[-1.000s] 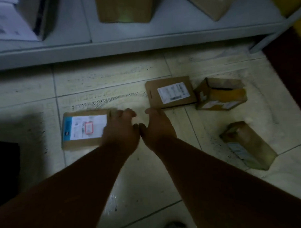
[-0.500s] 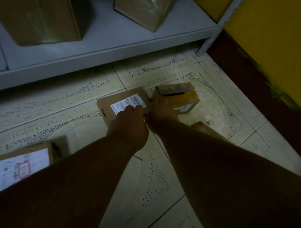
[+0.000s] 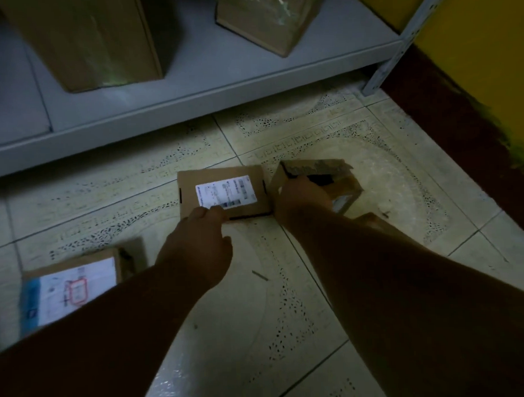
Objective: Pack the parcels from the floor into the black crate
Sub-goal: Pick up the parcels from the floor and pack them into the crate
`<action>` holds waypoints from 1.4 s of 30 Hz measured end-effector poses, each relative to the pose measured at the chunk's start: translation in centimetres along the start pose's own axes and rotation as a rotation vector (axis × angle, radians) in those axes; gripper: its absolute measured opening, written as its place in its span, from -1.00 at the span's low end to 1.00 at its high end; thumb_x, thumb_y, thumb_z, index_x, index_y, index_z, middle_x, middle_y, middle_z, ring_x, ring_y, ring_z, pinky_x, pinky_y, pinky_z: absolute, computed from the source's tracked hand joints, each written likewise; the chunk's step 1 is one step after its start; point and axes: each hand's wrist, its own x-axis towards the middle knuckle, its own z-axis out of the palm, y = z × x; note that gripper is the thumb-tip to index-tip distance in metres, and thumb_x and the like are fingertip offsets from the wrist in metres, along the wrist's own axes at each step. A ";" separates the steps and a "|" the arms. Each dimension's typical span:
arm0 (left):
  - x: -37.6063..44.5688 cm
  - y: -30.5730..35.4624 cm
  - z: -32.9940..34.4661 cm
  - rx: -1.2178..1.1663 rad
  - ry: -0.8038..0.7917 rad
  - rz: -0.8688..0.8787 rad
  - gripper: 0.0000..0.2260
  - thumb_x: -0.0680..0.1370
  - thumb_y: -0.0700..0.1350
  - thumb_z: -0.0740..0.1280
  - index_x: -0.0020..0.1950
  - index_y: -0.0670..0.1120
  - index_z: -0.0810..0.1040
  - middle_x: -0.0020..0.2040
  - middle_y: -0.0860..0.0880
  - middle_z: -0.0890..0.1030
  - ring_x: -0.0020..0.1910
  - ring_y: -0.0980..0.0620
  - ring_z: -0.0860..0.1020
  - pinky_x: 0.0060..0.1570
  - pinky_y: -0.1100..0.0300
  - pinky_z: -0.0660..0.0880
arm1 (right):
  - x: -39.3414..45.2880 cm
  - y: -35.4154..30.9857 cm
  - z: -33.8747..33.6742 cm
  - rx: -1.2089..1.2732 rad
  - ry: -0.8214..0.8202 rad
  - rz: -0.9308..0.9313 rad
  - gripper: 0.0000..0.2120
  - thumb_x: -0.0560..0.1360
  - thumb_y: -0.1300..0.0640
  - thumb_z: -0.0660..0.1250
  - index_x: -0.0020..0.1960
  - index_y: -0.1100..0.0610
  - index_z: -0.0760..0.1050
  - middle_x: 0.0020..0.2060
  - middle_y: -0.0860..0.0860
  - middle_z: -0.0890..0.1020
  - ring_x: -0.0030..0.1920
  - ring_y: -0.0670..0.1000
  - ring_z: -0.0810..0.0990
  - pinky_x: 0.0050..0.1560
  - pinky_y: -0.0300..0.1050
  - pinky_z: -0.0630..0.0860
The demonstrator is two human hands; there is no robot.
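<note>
On the tiled floor below the shelf: two hands reach for two parcels at once, which looks like a way to lift both in one go.
Left hand (image 3: pixel 197 254): its fingers (image 3: pixel 209 212) curl onto the near edge of the flat brown cardboard parcel with a white shipping label (image 3: pixel 223 192); the fingers pinch that edge, probably to tip it up off the pale patterned floor tiles (image 3: pixel 287 286) since it lies too flat to get under.
Right hand (image 3: pixel 299 200): it lies on the small, battered brown cardboard box with a torn top (image 3: pixel 322 178), just beside the flat parcel; the fingers are hidden behind the hand, so I cannot tell how firmly they clamp it.
Other parcels: a brown cardboard parcel with a blue-and-white label (image 3: pixel 71 291) lies near the left forearm; another brown corner (image 3: pixel 371 221) peeks from behind the right forearm.
Black crate: not in view.
Grey metal shelf (image 3: pixel 191 91): carries two larger cardboard cartons, apart from the floor parcels.
Progress: early by my judgement, as several parcels are on the floor.
</note>
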 end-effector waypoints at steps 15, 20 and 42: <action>-5.1 -8.9 -5.3 -0.922 -0.084 -0.401 -0.31 0.32 -0.02 0.59 0.35 0.15 0.31 0.01 0.08 0.64 -0.08 -0.04 0.68 -0.19 0.00 0.65 | -7.0 -13.7 -6.2 0.609 -0.303 -0.299 -0.88 0.59 0.17 0.22 -0.03 0.18 0.52 -0.28 0.11 0.58 -0.33 0.06 0.56 -0.29 -0.12 0.55; -7.9 -13.5 -8.5 -1.178 0.061 -0.579 -0.48 0.46 -0.05 0.48 0.38 0.03 0.40 -0.01 -0.12 0.69 -0.18 -0.12 0.70 -0.28 0.07 0.61 | -8.2 -14.7 -4.2 0.650 -0.043 -0.412 -0.72 0.58 0.04 0.23 -0.09 0.22 0.59 -0.23 0.15 0.66 -0.21 0.15 0.66 -0.17 -0.09 0.55; -24.0 -27.0 -23.6 -1.314 0.508 -0.600 -0.83 0.50 -0.08 0.38 0.01 -0.15 0.63 -0.14 -0.09 0.72 -0.17 -0.07 0.65 -0.13 0.10 0.55 | -25.4 -32.5 -3.1 1.260 -0.489 -0.173 -0.19 0.17 -0.60 0.18 0.13 -0.03 0.53 -0.13 -0.02 0.73 -0.11 0.10 0.71 0.03 0.17 0.62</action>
